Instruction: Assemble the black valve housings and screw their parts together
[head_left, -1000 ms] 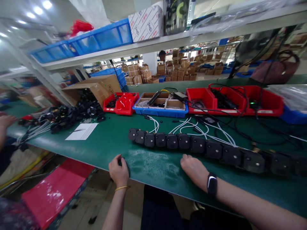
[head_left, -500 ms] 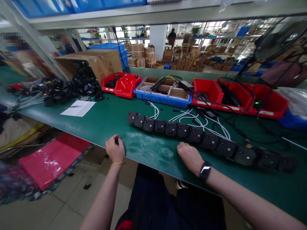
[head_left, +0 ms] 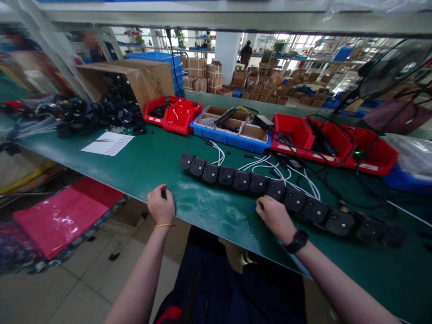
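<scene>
At the front edge of the green bench, my left hand [head_left: 161, 204] is closed, thumb toward curled fingers, with a dark spot between them that I cannot make out. My right hand [head_left: 275, 217] has its fingers bent together, close to the middle of a long row of black plastic housings [head_left: 240, 178]. A tiny blue piece [head_left: 253, 207] shows beside the right fingertips; whether they grip it is unclear. Each housing in the row bears a small shiny round spot on its face. White cables [head_left: 259, 163] lie behind the row.
Red bins [head_left: 182, 115] and a blue divided tray [head_left: 230, 140] line the back. A tipped carton [head_left: 148, 81] and heaped black parts [head_left: 114, 114] occupy the left, near a white sheet [head_left: 108, 144]. Black cords [head_left: 332, 177] tangle at right, below a fan [head_left: 393, 67]. Other people are at far left.
My right hand has moved slightly right and up, nearer the black row, and the blue piece now shows at its fingertips. My left hand stays about where it was. The view has shifted slightly.
</scene>
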Demonstrator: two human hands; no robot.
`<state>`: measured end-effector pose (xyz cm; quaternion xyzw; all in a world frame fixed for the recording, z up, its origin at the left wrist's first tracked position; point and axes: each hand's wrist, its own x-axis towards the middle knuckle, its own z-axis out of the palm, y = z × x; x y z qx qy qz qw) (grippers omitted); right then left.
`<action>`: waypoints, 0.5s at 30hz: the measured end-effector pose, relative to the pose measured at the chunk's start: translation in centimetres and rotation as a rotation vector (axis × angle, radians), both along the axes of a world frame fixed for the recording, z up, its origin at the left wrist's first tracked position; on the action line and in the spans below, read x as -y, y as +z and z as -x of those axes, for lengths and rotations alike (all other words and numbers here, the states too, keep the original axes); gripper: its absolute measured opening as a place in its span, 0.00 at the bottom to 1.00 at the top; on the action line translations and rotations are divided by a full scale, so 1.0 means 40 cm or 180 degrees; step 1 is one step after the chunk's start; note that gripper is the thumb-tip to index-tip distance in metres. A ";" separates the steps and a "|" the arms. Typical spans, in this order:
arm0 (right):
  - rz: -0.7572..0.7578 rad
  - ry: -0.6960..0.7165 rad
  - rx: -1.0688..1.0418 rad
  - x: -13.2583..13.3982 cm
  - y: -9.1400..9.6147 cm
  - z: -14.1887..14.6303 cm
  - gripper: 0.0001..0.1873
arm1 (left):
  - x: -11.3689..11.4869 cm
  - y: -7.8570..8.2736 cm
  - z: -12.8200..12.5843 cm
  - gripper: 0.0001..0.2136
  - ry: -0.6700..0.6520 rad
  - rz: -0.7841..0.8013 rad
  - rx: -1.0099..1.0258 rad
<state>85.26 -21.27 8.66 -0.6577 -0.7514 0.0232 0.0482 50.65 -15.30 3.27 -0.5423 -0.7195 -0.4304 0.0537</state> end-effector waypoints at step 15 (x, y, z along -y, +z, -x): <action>0.0305 0.0162 0.0647 0.010 0.011 0.072 0.12 | -0.001 0.000 0.002 0.11 -0.0004 -0.0060 -0.0085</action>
